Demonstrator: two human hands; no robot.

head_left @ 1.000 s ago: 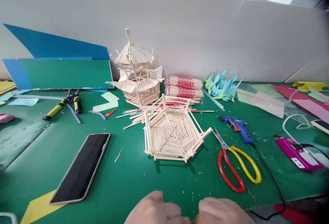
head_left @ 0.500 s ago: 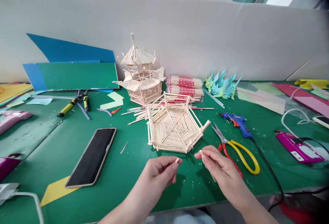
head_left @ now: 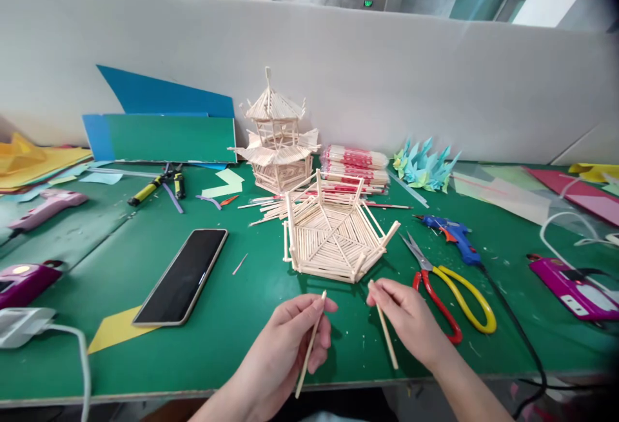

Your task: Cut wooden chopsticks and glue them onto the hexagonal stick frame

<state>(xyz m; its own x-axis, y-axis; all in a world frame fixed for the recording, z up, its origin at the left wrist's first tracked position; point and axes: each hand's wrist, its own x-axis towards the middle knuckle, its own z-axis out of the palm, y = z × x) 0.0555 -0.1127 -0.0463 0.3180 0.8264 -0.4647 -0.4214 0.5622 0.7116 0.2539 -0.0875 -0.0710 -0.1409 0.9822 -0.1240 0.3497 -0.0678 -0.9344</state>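
Between thumb and fingers, my left hand [head_left: 302,328] pinches a short wooden stick [head_left: 309,351] that slants down toward me. A second short wooden stick [head_left: 387,337] is pinched in my right hand [head_left: 403,319], hanging down and slightly right. Just beyond both hands sits a hexagonal frame of wooden sticks [head_left: 333,241], with a web-patterned floor and short upright posts; neither hand touches it. Behind it stands a tiered stick pagoda [head_left: 278,144], and loose sticks [head_left: 271,208] lie between the two. To the right of my right hand rest open scissors [head_left: 449,286] with red and yellow handles.
A blue glue gun [head_left: 452,236] with a black cord lies right of the frame. Packed sticks [head_left: 355,162] and a blue paper model [head_left: 428,164] stand at the back. A phone [head_left: 184,277], pliers [head_left: 159,183] and a pink glue gun [head_left: 48,209] lie left.
Both sticks have swung from pointing nearly end-on to hanging down lengthwise below my fingers. My hands stay close to where they were. The camera view has shifted slightly left and up.
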